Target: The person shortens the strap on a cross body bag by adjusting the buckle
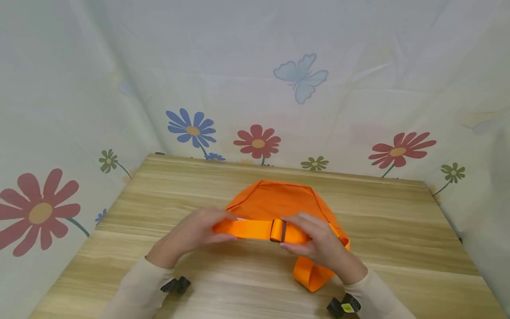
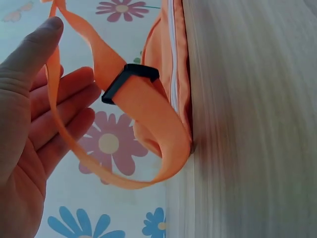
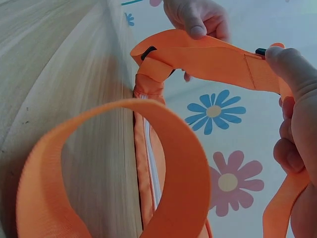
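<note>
An orange waist bag [image 1: 279, 199] lies on the table, its white zipper [image 2: 173, 54] showing in both wrist views. In front of it, the orange strap [image 1: 253, 230] is stretched between the two hands. My left hand [image 1: 201, 227] holds the strap's left part between thumb and fingers. With thumb and fingertips, my right hand [image 1: 318, 239] pinches the strap at a black slide buckle [image 1: 283, 231]. Another black slider [image 2: 119, 84] sits on the strap near the bag's left end. Below the right hand hangs a loose strap loop [image 1: 307, 275], large in the right wrist view.
The wood-grain table [image 1: 159, 190] ends at a back edge against a pale curtain [image 1: 223, 66] printed with flowers and a butterfly. More curtain hangs along the left and right sides. Small black devices are worn on both wrists.
</note>
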A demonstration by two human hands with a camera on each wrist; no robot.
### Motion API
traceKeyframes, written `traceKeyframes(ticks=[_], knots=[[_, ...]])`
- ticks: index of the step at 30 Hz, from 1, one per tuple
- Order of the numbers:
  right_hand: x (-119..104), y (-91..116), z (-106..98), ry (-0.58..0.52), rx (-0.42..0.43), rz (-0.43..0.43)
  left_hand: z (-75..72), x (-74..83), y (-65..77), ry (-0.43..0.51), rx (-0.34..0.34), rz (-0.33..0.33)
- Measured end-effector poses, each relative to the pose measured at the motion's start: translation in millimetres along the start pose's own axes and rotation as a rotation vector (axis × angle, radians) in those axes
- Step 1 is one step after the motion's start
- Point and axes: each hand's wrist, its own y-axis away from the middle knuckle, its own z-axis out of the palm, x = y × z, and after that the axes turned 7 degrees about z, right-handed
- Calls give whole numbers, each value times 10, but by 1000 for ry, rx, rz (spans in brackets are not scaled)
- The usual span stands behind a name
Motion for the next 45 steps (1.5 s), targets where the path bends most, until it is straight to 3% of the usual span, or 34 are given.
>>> traceKeyframes(ticks=[8, 11, 14, 18, 20, 22, 28, 35, 45], knots=[[24, 29, -6, -7, 0, 3, -27, -96, 84, 21, -3, 49], [38, 41, -19, -25, 13, 15, -63, -122, 117, 3, -10, 37], [52, 50, -33, -34, 16, 18, -113, -129, 137, -14, -59, -30], [60, 49, -32, -36, 13, 3, -120, -115, 116, -17, -165, -180], [57, 45, -24, -45, 20, -5, -78, -81, 57, -16, -191, -207], [53, 41, -10, -49, 24, -14, -6, -29, -26, 5, -180, -187], [26, 21, 35, -63, -2, 3, 238, 196, -321, 109, -65, -23], [8, -5, 72, -81, 8, -2, 373, 376, -541, 341, -31, -57], [26, 47, -53, 60, -76, 42, 391, 379, -523, 235, -19, -34]])
